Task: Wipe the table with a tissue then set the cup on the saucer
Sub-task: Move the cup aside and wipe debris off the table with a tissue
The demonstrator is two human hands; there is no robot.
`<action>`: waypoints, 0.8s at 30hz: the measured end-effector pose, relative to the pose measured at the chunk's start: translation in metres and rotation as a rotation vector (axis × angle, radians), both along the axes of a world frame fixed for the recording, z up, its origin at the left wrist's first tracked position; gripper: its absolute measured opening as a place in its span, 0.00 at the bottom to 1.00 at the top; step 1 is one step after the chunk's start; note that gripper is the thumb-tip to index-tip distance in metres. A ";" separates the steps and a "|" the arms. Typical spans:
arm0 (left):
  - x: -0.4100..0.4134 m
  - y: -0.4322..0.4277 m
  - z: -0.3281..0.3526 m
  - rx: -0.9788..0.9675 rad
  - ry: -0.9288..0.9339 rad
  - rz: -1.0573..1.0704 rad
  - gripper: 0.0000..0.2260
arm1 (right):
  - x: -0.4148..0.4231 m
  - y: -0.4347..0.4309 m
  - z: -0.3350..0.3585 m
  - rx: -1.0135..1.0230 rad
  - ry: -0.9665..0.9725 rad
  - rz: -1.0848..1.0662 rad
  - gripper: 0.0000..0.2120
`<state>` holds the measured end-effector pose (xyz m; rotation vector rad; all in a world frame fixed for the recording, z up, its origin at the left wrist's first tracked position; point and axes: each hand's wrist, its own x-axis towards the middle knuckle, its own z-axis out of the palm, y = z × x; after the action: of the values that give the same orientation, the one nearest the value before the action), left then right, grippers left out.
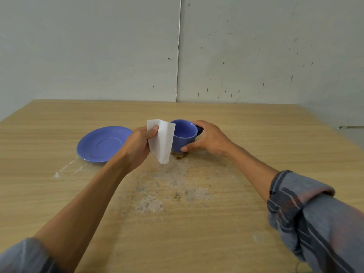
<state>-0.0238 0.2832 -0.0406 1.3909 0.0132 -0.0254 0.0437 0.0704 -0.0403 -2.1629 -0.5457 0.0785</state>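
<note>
A blue cup [184, 134] stands on the wooden table [256, 134], and my right hand [206, 137] grips it from the right, thumb low on its side and fingers by the handle. A small brown spill [179, 157] shows at the cup's base. My left hand [140, 145] holds a folded white tissue [162, 143] upright, just left of the cup and in front of part of it. The blue saucer [103, 143] lies empty to the left of both hands.
Pale scuffed and stained patches [167, 186] mark the table surface nearer to me. A grey wall [177, 56] rises directly behind the table's far edge. The table's right edge runs close to my right sleeve [315, 223].
</note>
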 end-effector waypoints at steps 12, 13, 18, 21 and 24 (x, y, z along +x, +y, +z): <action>0.031 -0.076 0.009 0.000 -0.026 -0.163 0.11 | 0.004 -0.087 0.015 -0.016 -0.002 -0.114 0.36; 0.034 -0.083 0.008 0.003 -0.016 -0.171 0.11 | 0.004 -0.093 0.014 -0.018 0.003 -0.126 0.36; 0.046 -0.106 0.001 0.025 0.021 -0.174 0.12 | 0.009 -0.114 0.006 -0.016 0.027 -0.170 0.36; 0.051 -0.111 -0.002 0.042 0.022 -0.187 0.16 | 0.011 -0.120 0.001 -0.009 0.048 -0.179 0.37; 0.053 -0.113 -0.005 0.074 0.026 -0.187 0.17 | 0.012 -0.122 -0.002 -0.007 0.062 -0.178 0.39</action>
<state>0.0293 0.1703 -0.0454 1.4618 -0.0953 -0.2001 0.0562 -0.0516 -0.0425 -2.1982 -0.3166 0.0496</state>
